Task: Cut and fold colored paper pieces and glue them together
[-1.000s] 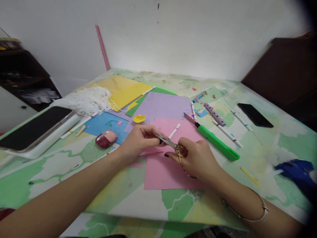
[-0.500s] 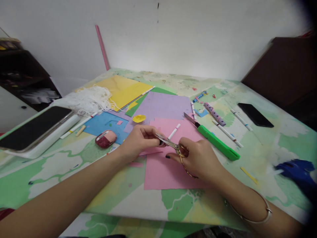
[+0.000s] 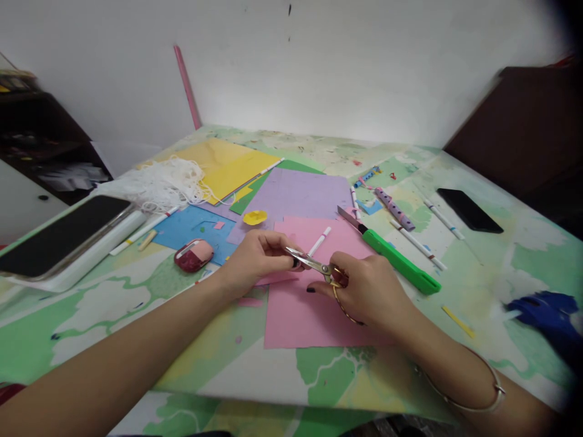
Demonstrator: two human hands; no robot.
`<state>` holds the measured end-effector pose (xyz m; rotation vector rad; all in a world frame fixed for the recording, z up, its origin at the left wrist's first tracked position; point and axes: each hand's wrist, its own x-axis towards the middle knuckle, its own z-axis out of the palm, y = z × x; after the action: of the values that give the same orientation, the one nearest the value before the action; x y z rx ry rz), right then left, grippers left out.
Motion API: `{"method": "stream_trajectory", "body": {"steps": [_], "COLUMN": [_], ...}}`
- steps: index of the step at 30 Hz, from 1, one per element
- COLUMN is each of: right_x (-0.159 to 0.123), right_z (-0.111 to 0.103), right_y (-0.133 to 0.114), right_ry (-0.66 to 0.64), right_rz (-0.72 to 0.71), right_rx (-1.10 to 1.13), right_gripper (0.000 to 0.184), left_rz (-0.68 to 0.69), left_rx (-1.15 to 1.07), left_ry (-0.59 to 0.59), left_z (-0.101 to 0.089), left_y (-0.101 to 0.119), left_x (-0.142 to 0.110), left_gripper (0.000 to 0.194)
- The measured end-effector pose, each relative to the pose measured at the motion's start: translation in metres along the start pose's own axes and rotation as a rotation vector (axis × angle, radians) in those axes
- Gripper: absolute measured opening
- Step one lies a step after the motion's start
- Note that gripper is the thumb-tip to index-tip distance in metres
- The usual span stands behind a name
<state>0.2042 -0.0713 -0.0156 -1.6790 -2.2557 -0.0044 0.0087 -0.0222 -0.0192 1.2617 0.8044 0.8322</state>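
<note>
In my right hand (image 3: 371,285) is a pair of small scissors (image 3: 314,262) with gold-coloured handles, the fingers in the loops. Their silver blades point left, with the tips at the fingers of my left hand (image 3: 259,258). That hand is closed in a pinch; what it holds, if anything, is hidden by the fingers and blades. Both hands are over a pink paper sheet (image 3: 310,321). Just beyond the fingertips is a white paper stick (image 3: 319,241) with a purple band. A yellow paper cup shape (image 3: 254,218) sits behind my left hand.
A green utility knife (image 3: 401,261) with its blade out lies beside my right hand. An earbud case (image 3: 194,255), white string (image 3: 168,179) and a phone on a white box (image 3: 68,233) are leftward. Rightward lie another phone (image 3: 469,210) and a blue object (image 3: 544,312).
Almost nothing differs. My right thumb has shifted slightly along the scissors, and the view has moved a touch. Both hands stay in the same place.
</note>
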Motion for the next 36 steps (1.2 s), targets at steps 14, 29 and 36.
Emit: {"method": "stream_trajectory", "body": {"steps": [14, 29, 36], "right_x": [0.011, 0.012, 0.011], "right_z": [-0.005, 0.007, 0.008], "right_y": [0.001, -0.013, -0.015], "right_ry": [-0.012, -0.135, -0.135], "right_rz": [0.265, 0.294, 0.309], "right_rx": [0.590, 1.240, 1.298], "right_gripper": [0.021, 0.016, 0.020], "left_rz": [-0.104, -0.167, -0.080], "left_rx": [-0.202, -0.210, 0.010], "left_ry": [0.030, 0.039, 0.092], "left_z": [0.000, 0.008, 0.011], "left_y": [-0.001, -0.004, -0.006], "left_x": [0.003, 0.001, 0.002], "left_gripper": [0.011, 0.014, 0.020]}}
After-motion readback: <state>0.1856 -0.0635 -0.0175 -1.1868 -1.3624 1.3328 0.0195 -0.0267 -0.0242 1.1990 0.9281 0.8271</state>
